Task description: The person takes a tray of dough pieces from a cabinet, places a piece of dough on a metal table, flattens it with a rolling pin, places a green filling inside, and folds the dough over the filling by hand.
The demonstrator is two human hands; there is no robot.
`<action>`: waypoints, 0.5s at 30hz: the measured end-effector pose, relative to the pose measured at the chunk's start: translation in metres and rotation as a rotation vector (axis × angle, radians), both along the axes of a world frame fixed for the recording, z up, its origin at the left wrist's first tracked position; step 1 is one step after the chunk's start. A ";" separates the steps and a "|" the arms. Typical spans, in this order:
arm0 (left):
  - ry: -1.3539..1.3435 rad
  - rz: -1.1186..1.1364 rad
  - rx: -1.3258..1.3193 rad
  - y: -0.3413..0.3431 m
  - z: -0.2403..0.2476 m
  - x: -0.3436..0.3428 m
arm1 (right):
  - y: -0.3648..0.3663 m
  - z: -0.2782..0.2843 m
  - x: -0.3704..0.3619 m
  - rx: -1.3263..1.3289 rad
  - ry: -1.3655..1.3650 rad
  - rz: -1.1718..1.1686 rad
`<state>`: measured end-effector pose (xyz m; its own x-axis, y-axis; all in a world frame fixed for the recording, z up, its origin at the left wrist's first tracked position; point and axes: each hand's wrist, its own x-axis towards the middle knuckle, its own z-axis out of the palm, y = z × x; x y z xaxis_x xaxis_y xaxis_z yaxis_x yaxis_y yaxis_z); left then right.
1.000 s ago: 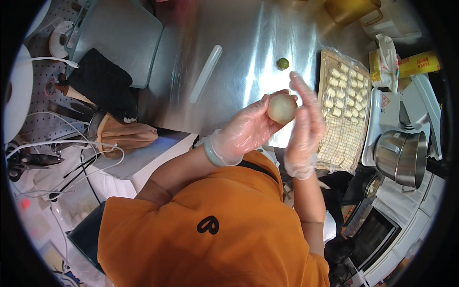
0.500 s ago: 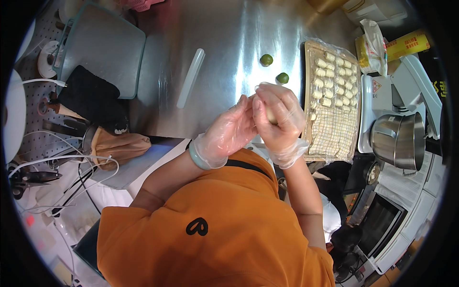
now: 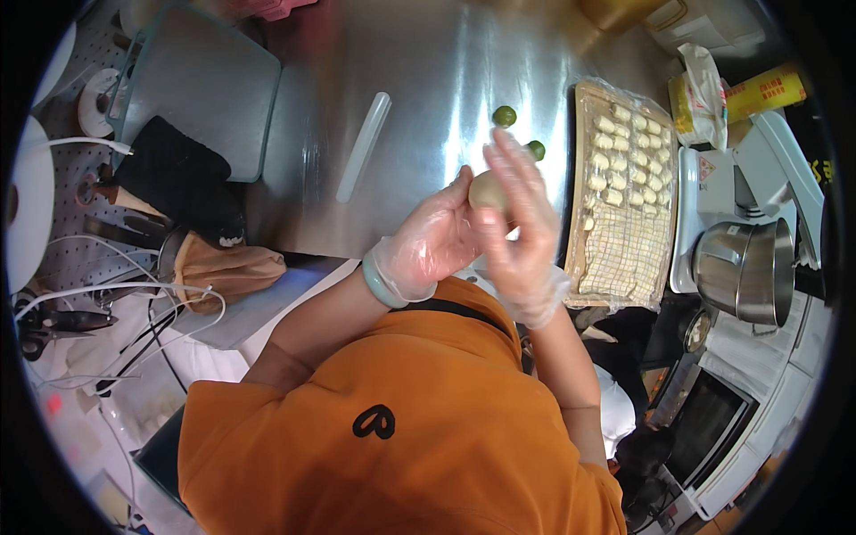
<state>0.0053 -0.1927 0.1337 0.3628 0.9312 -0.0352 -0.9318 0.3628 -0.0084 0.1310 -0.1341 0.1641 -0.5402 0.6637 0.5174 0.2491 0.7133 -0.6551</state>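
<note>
A pale round dough ball [image 3: 488,190] sits between my hands above the metal worktop. My left hand [image 3: 437,234], in a clear plastic glove, is cupped around its near left side. My right hand [image 3: 519,227], gloved too and smeared by motion, has its fingers stretched out along the ball's right side. Just beyond the hands lie two dark green balls [image 3: 505,116] on the worktop, the nearer one partly behind my right fingertips. To the right, a tray [image 3: 578,178] carries rows of small pale dough pieces [image 3: 615,165] under clear film, with a checked cloth in its near half.
A white rod [image 3: 364,147] lies on the worktop [image 3: 410,116] left of my hands. Farther left are a teal-rimmed board [image 3: 214,98] and a black cloth [image 3: 178,169]. Steel bowls [image 3: 740,267], a kitchen scale and a yellow box [image 3: 767,94] stand at the right.
My right hand has uncurled from around the dough ball, its fingers now stretched out, and the ball shows more fully. My left hand stays cupped at the ball.
</note>
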 end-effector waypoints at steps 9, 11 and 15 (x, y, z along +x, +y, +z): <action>0.192 0.063 -0.086 -0.002 -0.006 0.006 | 0.013 -0.002 0.000 0.186 -0.058 0.060; -0.016 0.010 -0.144 -0.001 -0.020 0.006 | 0.009 -0.019 -0.008 0.241 -0.048 0.032; -0.068 0.094 -0.138 -0.005 -0.012 0.005 | 0.007 -0.025 -0.015 0.348 -0.010 -0.039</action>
